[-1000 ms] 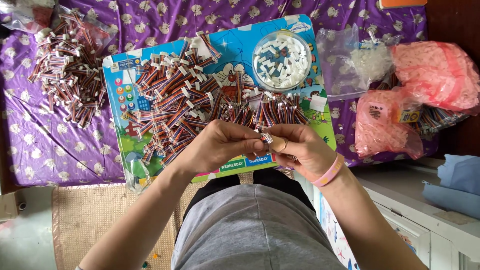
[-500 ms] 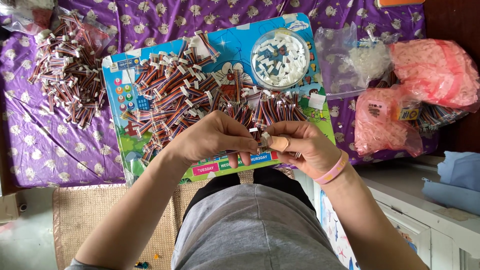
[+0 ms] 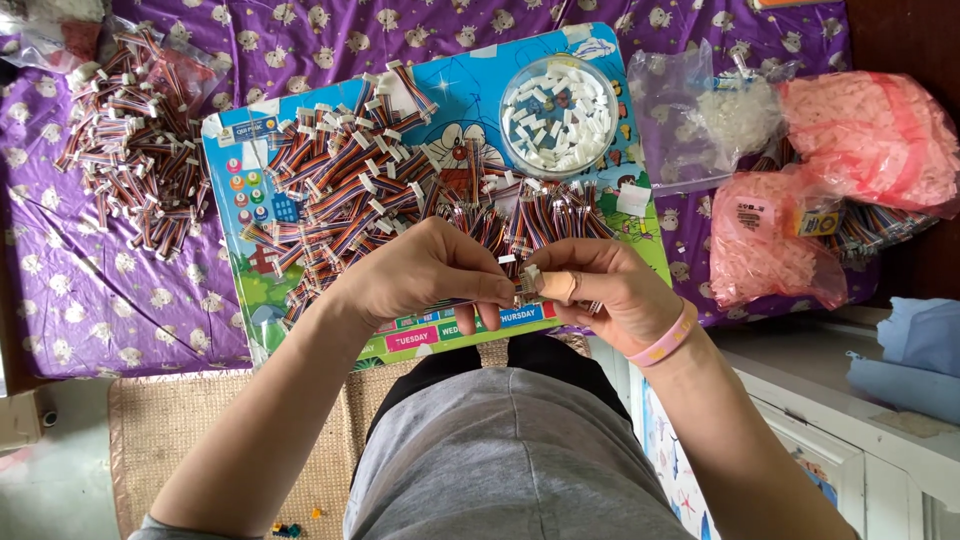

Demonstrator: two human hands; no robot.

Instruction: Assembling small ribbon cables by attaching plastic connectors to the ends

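A small white connector (image 3: 527, 279) with striped wires sits pinched between both hands at the near edge of the colourful board (image 3: 455, 95). Left hand (image 3: 425, 275) and right hand (image 3: 605, 290) both grip it, beside the wire pile (image 3: 345, 185).

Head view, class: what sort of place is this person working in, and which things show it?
Probably a home used for piecework, not a factory: a purple patterned cloth as the work surface, a cartoon board heaped with striped wire leads, and a woven mat on the floor.
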